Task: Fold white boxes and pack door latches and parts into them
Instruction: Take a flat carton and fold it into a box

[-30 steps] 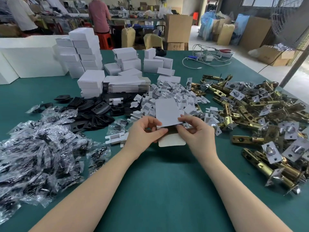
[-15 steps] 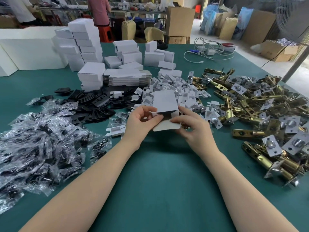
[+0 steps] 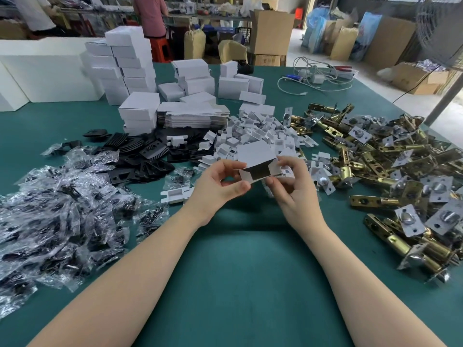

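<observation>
Above the green table (image 3: 245, 271) I hold a small white box (image 3: 253, 156), popped open into a sleeve with its dark inside showing. My left hand (image 3: 220, 186) pinches its left end, thumb under the lower flap. My right hand (image 3: 293, 186) grips the right end flap. Brass door latches (image 3: 390, 171) lie heaped on the right. Behind my hands lies a pile of white card inserts (image 3: 253, 136). Black plates (image 3: 142, 156) and bagged parts (image 3: 62, 209) cover the left.
Stacks of folded white boxes (image 3: 130, 66) and a pile of flat box blanks (image 3: 190, 116) stand at the back. White cables (image 3: 315, 78) lie at the far right. A person in a red shirt (image 3: 150, 13) stands beyond the table.
The flat box blank has been opened into a hollow sleeve, and both hands have lifted it slightly away from me.
</observation>
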`<act>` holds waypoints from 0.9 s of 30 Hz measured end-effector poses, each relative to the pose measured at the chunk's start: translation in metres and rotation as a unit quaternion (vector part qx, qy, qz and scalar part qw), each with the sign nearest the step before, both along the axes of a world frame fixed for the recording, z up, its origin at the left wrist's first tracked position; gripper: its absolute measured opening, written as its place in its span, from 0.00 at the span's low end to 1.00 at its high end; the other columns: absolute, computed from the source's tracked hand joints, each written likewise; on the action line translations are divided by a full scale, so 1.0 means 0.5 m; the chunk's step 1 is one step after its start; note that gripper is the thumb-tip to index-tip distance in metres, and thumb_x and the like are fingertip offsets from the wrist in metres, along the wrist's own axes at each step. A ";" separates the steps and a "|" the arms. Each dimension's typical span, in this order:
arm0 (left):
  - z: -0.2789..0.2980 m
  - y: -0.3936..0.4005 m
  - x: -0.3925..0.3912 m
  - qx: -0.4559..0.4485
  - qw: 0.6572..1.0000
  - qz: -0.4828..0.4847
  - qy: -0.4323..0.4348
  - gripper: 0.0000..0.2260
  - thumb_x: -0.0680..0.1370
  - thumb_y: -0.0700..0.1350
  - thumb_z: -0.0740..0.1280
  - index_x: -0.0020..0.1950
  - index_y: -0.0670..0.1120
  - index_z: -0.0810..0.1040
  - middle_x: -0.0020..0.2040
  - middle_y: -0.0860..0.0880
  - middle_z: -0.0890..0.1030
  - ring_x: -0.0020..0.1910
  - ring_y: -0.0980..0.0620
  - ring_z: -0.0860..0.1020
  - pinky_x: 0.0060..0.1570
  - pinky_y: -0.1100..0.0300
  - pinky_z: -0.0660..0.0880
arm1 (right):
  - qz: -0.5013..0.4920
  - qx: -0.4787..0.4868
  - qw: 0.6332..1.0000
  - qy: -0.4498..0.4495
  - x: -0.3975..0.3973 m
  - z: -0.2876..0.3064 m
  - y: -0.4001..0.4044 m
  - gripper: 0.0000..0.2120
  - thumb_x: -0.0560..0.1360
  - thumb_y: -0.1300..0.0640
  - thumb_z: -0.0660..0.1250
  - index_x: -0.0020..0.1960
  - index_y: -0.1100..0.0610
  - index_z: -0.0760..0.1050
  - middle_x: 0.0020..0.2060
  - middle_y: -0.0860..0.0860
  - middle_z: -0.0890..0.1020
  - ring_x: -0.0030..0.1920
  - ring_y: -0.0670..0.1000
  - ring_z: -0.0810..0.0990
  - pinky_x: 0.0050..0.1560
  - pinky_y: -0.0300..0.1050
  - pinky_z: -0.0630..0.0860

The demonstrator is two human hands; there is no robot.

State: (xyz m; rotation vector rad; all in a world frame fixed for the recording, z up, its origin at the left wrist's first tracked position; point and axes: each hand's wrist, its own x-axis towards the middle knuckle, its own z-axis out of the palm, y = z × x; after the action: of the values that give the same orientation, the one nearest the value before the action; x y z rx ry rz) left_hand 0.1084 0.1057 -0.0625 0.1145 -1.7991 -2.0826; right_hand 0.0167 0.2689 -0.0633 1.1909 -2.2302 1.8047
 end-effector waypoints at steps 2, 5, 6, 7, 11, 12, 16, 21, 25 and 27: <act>0.003 0.004 0.001 -0.005 1.000 0.003 0.008 0.32 0.53 0.64 0.82 0.51 0.51 0.81 0.39 0.56 0.81 0.48 0.44 0.80 0.56 0.47 0.78 | -0.001 0.000 1.000 0.018 0.003 -0.001 -0.005 0.21 0.76 0.49 0.66 0.62 0.29 0.64 0.61 0.41 0.73 0.48 0.46 0.81 0.47 0.37 0.76; 0.005 0.004 0.002 0.004 1.000 -0.002 0.006 0.32 0.53 0.63 0.82 0.51 0.51 0.81 0.39 0.57 0.80 0.47 0.44 0.80 0.56 0.48 0.79 | -0.008 -0.002 0.999 0.046 0.000 -0.001 -0.009 0.21 0.76 0.49 0.64 0.64 0.30 0.65 0.60 0.33 0.68 0.52 0.43 0.80 0.53 0.35 0.76; 0.004 0.004 0.002 -0.001 1.000 -0.001 0.005 0.30 0.55 0.60 0.83 0.52 0.51 0.80 0.39 0.58 0.80 0.46 0.47 0.80 0.56 0.50 0.79 | -0.010 -0.005 0.999 0.037 0.000 -0.002 -0.011 0.20 0.76 0.49 0.64 0.62 0.29 0.66 0.59 0.32 0.68 0.51 0.44 0.81 0.52 0.35 0.77; 0.002 0.006 0.002 -0.009 1.000 0.005 0.005 0.27 0.57 0.55 0.84 0.52 0.51 0.80 0.39 0.59 0.80 0.44 0.51 0.81 0.54 0.53 0.80 | -0.011 -0.008 1.000 0.028 0.000 -0.003 -0.011 0.20 0.76 0.48 0.64 0.61 0.28 0.66 0.59 0.31 0.68 0.50 0.44 0.81 0.51 0.35 0.77; -0.005 0.016 -0.004 -0.047 0.995 0.085 0.011 0.18 0.69 0.34 0.77 0.48 0.57 0.82 0.41 0.55 0.81 0.40 0.55 0.81 0.47 0.65 0.77 | -0.002 -0.021 1.000 0.019 0.001 -0.009 -0.013 0.20 0.76 0.51 0.65 0.62 0.31 0.65 0.61 0.43 0.72 0.52 0.47 0.81 0.49 0.35 0.76; -0.006 0.017 -0.004 -0.045 0.994 0.094 0.020 0.19 0.70 0.32 0.75 0.49 0.56 0.81 0.43 0.52 0.81 0.41 0.54 0.82 0.47 0.65 0.76 | 0.004 -0.026 1.000 0.007 0.003 -0.008 -0.013 0.20 0.76 0.51 0.66 0.61 0.32 0.66 0.60 0.48 0.74 0.51 0.49 0.81 0.47 0.34 0.75; -0.009 0.014 -0.003 -0.036 0.996 0.079 0.036 0.19 0.72 0.30 0.73 0.54 0.53 0.80 0.44 0.52 0.83 0.44 0.53 0.83 0.50 0.65 0.77 | 0.013 -0.032 0.999 0.033 0.002 -0.009 -0.015 0.12 0.76 0.56 0.67 0.54 0.40 0.71 0.60 0.50 0.73 0.56 0.56 0.79 0.51 0.42 0.78; -0.012 0.010 -0.005 0.028 0.997 0.065 0.027 0.20 0.71 0.32 0.72 0.51 0.57 0.85 0.47 0.51 0.83 0.48 0.54 0.83 0.55 0.59 0.78 | -0.010 -0.019 0.999 0.043 0.002 -0.009 -0.008 0.12 0.76 0.60 0.70 0.50 0.43 0.75 0.62 0.52 0.74 0.54 0.40 0.79 0.55 0.38 0.77; -0.006 0.014 -0.005 0.002 0.998 0.066 0.000 0.16 0.73 0.32 0.72 0.46 0.54 0.86 0.46 0.56 0.85 0.46 0.56 0.83 0.52 0.63 0.77 | -0.023 -0.030 0.999 0.030 0.004 -0.005 -0.010 0.11 0.77 0.61 0.69 0.48 0.45 0.76 0.59 0.46 0.74 0.56 0.51 0.81 0.55 0.38 0.77; -0.002 0.021 -0.005 -0.036 0.997 0.074 -0.005 0.14 0.75 0.33 0.70 0.49 0.53 0.85 0.49 0.55 0.84 0.46 0.56 0.83 0.51 0.65 0.76 | -0.038 -0.028 0.998 0.031 0.002 -0.002 -0.010 0.09 0.77 0.60 0.69 0.47 0.46 0.77 0.57 0.44 0.74 0.60 0.51 0.79 0.55 0.35 0.76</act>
State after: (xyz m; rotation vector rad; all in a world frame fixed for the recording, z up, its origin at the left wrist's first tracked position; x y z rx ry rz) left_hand 0.1058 0.1164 -0.0633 0.2300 -1.8116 -1.9158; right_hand 0.0177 0.2639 -0.0643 1.1213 -2.1465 1.7652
